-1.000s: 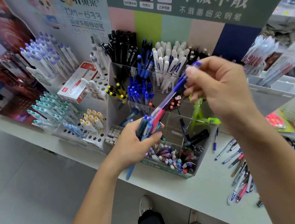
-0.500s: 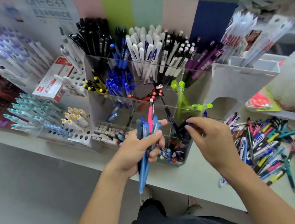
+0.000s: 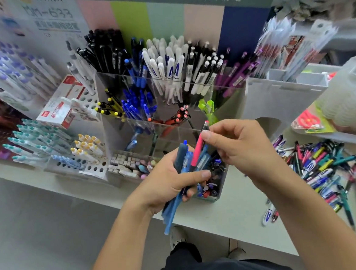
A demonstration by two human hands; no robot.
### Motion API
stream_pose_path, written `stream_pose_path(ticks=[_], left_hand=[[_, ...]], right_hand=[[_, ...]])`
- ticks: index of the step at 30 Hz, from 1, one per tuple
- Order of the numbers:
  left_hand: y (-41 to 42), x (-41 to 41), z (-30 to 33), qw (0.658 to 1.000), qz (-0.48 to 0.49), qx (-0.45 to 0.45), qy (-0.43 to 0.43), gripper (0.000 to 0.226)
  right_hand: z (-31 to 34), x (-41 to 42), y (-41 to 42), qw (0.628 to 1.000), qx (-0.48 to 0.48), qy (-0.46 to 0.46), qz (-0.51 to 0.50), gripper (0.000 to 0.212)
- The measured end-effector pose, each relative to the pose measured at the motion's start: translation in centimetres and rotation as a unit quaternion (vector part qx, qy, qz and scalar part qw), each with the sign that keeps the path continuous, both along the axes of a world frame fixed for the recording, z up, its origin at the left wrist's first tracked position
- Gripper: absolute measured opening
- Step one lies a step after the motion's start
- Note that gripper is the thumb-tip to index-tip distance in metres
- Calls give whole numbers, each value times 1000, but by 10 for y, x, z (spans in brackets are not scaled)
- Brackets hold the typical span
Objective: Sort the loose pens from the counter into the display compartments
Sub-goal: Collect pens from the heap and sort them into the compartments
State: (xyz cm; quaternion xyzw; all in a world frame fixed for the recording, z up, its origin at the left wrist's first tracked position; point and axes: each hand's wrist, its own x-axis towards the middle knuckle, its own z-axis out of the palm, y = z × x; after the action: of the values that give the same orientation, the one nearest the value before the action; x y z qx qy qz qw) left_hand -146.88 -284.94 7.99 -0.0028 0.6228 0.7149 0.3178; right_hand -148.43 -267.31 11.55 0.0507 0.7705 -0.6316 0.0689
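**Both hands up front, both busy**

Your left hand (image 3: 169, 180) sits low and centre, palm turned up toward you, fingers curled round a bundle of pens (image 3: 183, 172) with the thumb laid across the front to clamp them. Your right hand (image 3: 240, 145) is just above and to the right of it, knuckles up, thumb and fingertips pinching the pink pen (image 3: 197, 149) near its top end. Both forearms are bare and angle in from the bottom corners, wrists close together.

Bright even light, blurred edges, wide-angle distortion
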Motion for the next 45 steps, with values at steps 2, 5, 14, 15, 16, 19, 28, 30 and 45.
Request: stream_pose_path(ticks=[2,5,14,15,16,19,28,30,45], left_hand=[[0,-1,-1,999,36,16,-4,33],[-3,-3,1,994,79,69,-26,32],[8,-25,26,979,170,116,-8,22],[10,-27,27,977,175,120,-8,19],[12,-28,28,976,179,121,-8,15],[16,-26,27,977,181,114,-5,9],[-53,-12,3,932,347,104,-28,13],[-69,-10,-1,923,371,93,-28,5],[-52,6,-23,943,314,30,-105,17]], right_hand=[[4,-1,1,1000,-12,29,-4,13],[13,2,-5,995,-47,86,3,10],[59,-23,38,880,-43,412,-234,11],[60,-28,42,874,-14,428,-231,12],[62,-32,44,873,6,431,-229,13],[65,-34,34,902,-19,381,-200,14],[-1,6,-8,972,-6,213,-104,16],[-15,11,-15,978,22,189,-81,16],[-53,-6,-22,901,404,138,78,8]])
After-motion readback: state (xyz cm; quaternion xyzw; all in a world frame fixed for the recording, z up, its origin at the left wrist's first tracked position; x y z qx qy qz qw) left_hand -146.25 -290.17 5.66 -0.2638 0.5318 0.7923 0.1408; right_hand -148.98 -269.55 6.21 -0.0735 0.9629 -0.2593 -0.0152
